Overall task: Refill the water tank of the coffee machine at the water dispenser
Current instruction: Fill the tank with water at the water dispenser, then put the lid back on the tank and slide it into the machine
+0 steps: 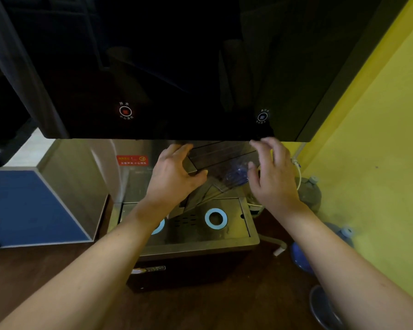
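I see two round touch buttons on the black glossy front of the water dispenser (177, 67): the left button (125, 111) glows red under the characters 开水, the right button (262, 116) is blue-white and its writing is too small for me to read. A red warning sticker (132, 160) sits on the steel back wall below; its text is blurred. The clear water tank (221, 166) hangs tilted under the right outlet, above the drip tray (246, 231) with its two pale blue rings. My left hand (174, 175) grips the tank's left end, fingers wrapped around it. My right hand (273, 176) holds the right end, fingers spread, tips near the right button. Right of the machine, against the yellow wall (372, 151), I count two blue-capped water jugs on the floor
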The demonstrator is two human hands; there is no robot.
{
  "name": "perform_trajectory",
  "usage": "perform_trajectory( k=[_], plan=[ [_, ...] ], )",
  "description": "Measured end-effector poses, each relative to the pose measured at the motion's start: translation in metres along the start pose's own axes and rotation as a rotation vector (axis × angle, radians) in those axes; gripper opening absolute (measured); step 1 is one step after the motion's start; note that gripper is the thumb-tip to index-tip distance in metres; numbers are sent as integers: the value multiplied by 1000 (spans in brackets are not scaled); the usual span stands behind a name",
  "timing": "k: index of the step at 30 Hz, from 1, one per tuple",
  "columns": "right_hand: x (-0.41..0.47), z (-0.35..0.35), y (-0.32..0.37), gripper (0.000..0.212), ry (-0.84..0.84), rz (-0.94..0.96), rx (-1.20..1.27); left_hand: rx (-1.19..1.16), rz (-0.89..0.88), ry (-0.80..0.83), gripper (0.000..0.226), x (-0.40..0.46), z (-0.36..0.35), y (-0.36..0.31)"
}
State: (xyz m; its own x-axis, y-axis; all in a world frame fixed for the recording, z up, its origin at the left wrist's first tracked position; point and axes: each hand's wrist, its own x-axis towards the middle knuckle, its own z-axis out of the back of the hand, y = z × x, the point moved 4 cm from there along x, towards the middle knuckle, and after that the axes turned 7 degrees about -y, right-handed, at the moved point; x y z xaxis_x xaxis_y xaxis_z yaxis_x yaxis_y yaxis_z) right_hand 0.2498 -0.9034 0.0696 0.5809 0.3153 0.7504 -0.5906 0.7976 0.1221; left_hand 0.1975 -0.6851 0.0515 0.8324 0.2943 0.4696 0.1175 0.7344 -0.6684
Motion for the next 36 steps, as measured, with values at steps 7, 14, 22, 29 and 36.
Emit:
perform_trajectory(
  k=[7,14,22,29,36],
  plan=[
    [0,-11,1,59,394,190,48,25,7,46,75,-10,6,2],
    [2,-38,21,84,677,244,49,17,20,126,71,-34,21,12],
    [0,-56,87,85,785,252,128,20,38,155,69,-63,73,61],
    [8,-70,198,82,782,286,162,-1,77,126,69,-81,168,115],
    [19,-102,341,81,781,316,172,42,94,148,68,-94,290,193]
  ],
)
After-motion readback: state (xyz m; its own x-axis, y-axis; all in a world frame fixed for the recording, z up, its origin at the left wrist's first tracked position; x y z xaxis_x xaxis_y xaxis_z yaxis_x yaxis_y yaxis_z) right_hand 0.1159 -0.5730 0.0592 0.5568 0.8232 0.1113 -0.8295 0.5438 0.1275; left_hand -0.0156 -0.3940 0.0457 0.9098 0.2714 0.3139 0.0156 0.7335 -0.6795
